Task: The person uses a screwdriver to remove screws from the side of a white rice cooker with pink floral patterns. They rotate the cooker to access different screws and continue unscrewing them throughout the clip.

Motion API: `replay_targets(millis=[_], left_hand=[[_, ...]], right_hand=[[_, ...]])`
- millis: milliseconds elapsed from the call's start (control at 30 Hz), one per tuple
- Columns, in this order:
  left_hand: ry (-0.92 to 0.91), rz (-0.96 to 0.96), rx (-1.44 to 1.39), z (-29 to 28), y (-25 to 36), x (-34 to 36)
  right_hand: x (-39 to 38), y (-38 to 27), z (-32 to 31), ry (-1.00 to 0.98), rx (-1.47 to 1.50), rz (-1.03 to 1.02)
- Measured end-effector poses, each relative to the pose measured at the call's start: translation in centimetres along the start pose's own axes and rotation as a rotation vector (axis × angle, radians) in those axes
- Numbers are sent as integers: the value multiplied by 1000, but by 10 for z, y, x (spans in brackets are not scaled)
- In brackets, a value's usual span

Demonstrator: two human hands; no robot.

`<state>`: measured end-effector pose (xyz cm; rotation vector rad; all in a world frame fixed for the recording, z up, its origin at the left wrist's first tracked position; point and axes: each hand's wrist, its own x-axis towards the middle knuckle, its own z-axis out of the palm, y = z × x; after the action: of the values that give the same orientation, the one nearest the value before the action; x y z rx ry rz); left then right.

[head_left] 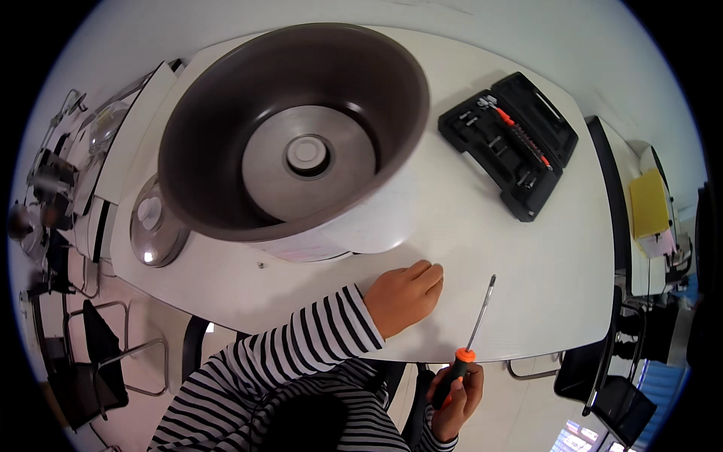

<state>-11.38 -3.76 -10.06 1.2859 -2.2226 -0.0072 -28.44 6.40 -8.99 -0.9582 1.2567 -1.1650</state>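
A large cooker [376, 222] with a white body and brown inner pot stands on the white table [550, 279]; a metal disc with a round centre sits in the pot's bottom. My left hand [404, 296] is at the table just below the cooker, fingers curled, whatever they may hold hidden. Beyond the table's front edge, my right hand [458, 399] grips a screwdriver [477, 320] by its black and orange handle, shaft pointing up the picture. A small metal piece [261, 265] lies below the cooker.
A silver lid [157, 241] lies left of the cooker. An open black toolkit [520, 192] with small bits is at the back right. Side tables hold appliances and a yellow box [649, 203]. Black chairs [595, 388] stand around the table, and a pale wall runs behind it.
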Motion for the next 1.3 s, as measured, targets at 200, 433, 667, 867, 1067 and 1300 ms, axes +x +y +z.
replay_targets(millis=[200,433,667,867,1067,1300], left_hand=[[28,-729,-1347,-78,-4,-40],[181,-679,-1605,-100,-9,-80],[236,-649,-1582,-101,-9,-87],[231,-612,-1597,-102,-8,-84],[228,-624,-1596,-103,-5,-87],[268,-623,-1627,-105,-3,-86]], right_hand=[[-2,-9,-2,-195,-393,-189],[3,-46,15,-397,-625,-572],[0,-44,16,-446,-648,-558],[-2,-42,13,-427,-622,-570],[-1,-38,13,-459,-606,-607],[-1,-39,11,-447,-603,-607]])
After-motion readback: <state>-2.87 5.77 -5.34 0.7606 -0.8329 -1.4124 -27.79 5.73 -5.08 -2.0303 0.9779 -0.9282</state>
